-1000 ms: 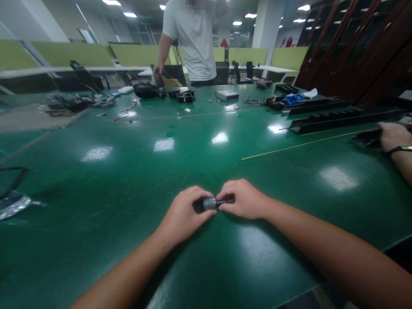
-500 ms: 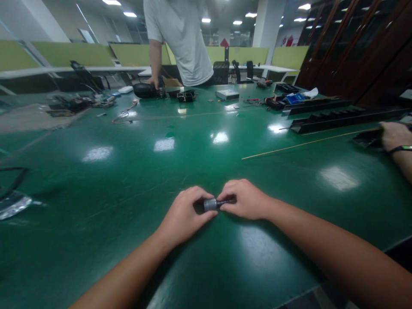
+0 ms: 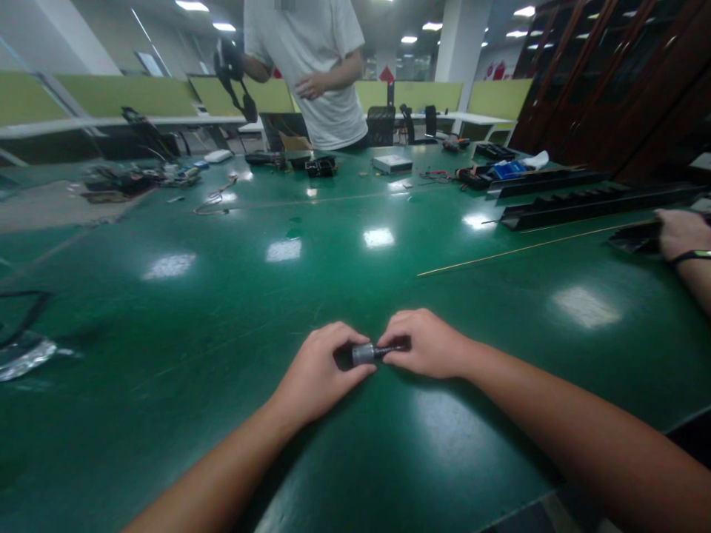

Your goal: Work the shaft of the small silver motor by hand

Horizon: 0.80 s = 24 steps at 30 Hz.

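Just above the green tabletop, my left hand (image 3: 318,374) is closed on a small grey and black cylinder (image 3: 363,353), thumb on the near side and fingers on the far side. A thin dark rod (image 3: 389,349), maybe threaded, reaches from the cylinder's right end. My right hand (image 3: 423,343) pinches this rod between thumb and fingers. Both hands are close together, and the rod and cylinder lie roughly in one line. The cylinder's left end is partly hidden in my left palm, and the rod's right end is hidden by my right fingers.
The green table (image 3: 233,296) spreads around my hands. A thin yellowish rod (image 3: 500,254) lies to the right, near another person's hand (image 3: 683,235). Black rails (image 3: 589,207) are beyond it. Across the table, a standing person (image 3: 308,74) holds a black object (image 3: 229,63).
My hands stay almost in place; the right has shifted slightly right, showing a little more rod. The person across has lifted the black object off the table.
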Tool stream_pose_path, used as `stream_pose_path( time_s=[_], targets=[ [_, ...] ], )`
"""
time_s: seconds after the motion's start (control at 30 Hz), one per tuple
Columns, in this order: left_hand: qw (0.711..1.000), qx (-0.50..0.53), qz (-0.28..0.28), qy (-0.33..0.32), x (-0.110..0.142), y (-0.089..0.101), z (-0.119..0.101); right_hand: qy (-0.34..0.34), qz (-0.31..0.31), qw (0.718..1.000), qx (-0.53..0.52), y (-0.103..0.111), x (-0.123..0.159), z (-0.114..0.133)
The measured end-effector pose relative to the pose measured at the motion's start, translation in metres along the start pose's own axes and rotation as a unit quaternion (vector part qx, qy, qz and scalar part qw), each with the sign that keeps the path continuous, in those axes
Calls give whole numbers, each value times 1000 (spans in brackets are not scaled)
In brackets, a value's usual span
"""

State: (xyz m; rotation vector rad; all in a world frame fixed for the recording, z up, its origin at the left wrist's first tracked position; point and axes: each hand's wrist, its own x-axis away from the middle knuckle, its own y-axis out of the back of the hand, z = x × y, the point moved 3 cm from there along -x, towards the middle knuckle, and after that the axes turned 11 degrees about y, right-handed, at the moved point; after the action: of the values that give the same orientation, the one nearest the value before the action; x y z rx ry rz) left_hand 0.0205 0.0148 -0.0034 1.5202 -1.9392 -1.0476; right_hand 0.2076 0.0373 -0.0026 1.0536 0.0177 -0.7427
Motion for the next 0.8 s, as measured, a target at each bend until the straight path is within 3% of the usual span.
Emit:
stream_pose_path(
  time_s=[0.8],
  targets=[
    [1000, -1, 0, 1, 1, 0, 1, -25, 11, 1000, -3, 7, 5, -5]
  ],
)
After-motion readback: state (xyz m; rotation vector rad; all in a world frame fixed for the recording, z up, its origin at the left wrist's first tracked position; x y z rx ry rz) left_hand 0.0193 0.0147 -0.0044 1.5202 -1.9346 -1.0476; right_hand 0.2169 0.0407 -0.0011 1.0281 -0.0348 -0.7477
